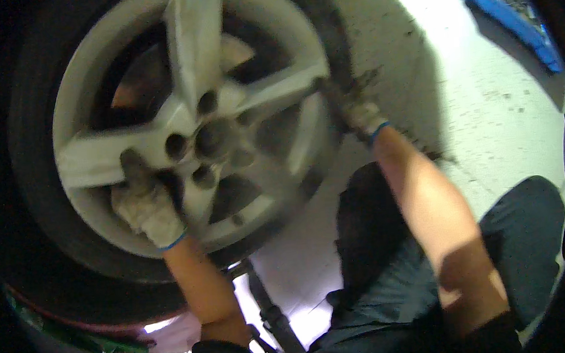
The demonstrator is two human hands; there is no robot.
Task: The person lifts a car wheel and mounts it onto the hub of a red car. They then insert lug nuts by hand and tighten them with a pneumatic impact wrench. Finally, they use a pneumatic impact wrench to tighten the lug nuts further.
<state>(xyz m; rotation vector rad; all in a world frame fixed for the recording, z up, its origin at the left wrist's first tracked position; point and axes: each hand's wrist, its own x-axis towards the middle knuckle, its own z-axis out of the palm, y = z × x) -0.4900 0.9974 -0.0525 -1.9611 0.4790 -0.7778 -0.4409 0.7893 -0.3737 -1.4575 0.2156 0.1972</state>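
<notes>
A silver multi-spoke car wheel (200, 46) with a black tire (33, 151) fills the left and middle of the view. My left hand (149, 209), in a pale work glove with dark fingers, grips the wheel by its lower left spoke. One finger lies across the spoke's front, and the others are partly hidden in the opening below. At the right side, my right hand (359, 113), gloved alike, holds the tire's outer edge with its fingers reaching to the rim. Bare bolt holes surround the hub opening (213, 140).
A blue tray (511, 21) holding small dark pieces sits at the upper right on the pale, speckled floor (491, 140). Below the wheel stands a dark metal bar or stand (270, 311). My bent legs (390, 279) in dark trousers are close on the right.
</notes>
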